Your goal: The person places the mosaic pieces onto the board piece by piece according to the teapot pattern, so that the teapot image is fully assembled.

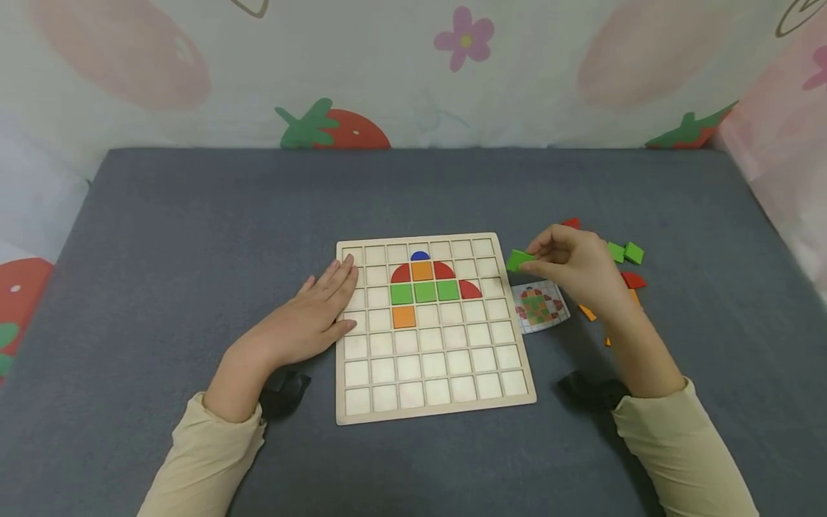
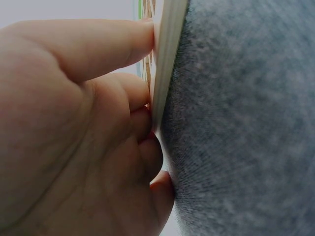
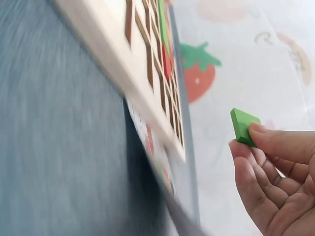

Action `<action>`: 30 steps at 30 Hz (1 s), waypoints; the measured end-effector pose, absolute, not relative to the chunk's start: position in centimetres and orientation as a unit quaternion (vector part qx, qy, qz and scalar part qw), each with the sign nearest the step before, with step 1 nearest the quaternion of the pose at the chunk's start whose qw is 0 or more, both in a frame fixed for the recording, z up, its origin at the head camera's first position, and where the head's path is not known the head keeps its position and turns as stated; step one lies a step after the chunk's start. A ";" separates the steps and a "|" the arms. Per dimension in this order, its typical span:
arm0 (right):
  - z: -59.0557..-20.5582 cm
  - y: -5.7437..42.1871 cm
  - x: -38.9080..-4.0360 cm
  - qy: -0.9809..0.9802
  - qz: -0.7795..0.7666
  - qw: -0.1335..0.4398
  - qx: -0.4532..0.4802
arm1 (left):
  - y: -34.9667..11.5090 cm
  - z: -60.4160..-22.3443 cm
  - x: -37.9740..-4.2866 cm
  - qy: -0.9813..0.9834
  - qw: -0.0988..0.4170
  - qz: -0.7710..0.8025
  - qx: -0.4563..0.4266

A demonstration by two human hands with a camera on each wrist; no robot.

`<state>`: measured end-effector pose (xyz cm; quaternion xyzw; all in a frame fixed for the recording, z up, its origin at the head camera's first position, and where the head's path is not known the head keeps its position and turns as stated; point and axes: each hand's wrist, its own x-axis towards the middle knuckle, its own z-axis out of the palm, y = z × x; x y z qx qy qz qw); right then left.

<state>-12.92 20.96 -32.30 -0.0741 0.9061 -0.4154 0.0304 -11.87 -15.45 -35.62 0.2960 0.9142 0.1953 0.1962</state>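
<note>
A light wooden grid board [image 1: 436, 411] lies on the table, with colored tiles in its upper cells: a blue half-round [image 1: 420, 255], red quarter-rounds [image 1: 470, 289], a row of green squares [image 1: 424, 291] and orange squares [image 1: 404, 317]. My left hand [image 1: 309, 319] rests on the board's left edge, its fingers straight over the rim. Between thumb and fingers my right hand [image 1: 575, 262] pinches a green square tile [image 3: 244, 127], held up beside the board's upper right edge. Below that tile, a printed pattern card [image 1: 541, 307] sticks out at the board's right side.
Loose tiles lie right of the board, partly hidden by my right hand and forearm: green squares [image 1: 634, 253], a red piece [image 1: 634, 280] and orange pieces [image 1: 587, 312]. The grey table [image 1: 194, 215] meets a strawberry-print cloth [image 1: 517, 86] at the back.
</note>
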 end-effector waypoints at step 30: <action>-33.3 13.1 -12.5 0.877 -0.407 0.184 -0.179 | -15.3 -35.2 -11.9 0.915 0.200 0.192 0.293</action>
